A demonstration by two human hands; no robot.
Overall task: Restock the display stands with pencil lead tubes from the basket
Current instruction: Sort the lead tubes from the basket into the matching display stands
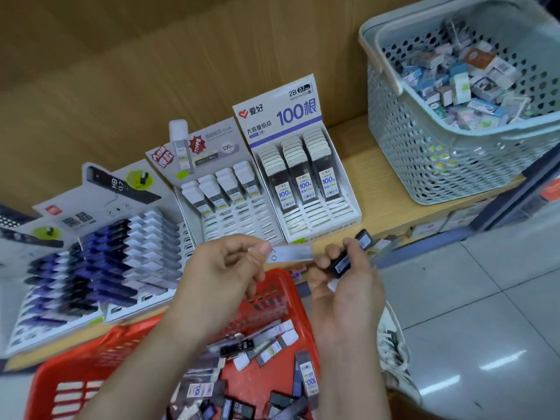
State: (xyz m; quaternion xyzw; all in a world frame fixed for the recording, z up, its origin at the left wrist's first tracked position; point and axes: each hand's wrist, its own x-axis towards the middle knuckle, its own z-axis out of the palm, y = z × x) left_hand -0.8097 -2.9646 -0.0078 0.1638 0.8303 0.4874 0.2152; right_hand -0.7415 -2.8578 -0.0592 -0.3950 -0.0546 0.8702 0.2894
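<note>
My left hand (230, 265) pinches a pale grey lead tube (291, 253) by one end, held level above the red basket (100, 353). My right hand (345, 286) grips black lead tubes (348, 256), their ends sticking up past my fingers. The red basket below holds several loose lead tubes (257, 356), black, grey and white-capped. On the wooden shelf stand cardboard display stands: a 2B 0.7 stand (303, 165) with three rows of tubes, a grey stand (224, 192) part filled, and two flat stands (106, 253) with dark blue, black and white tubes.
A pale green perforated basket (448, 165) full of small erasers and boxes sits on the shelf at the right. Grey tiled floor (485, 298) lies to the right, with a white sneaker (394, 356) beside the red basket. The shelf's back wall is wood.
</note>
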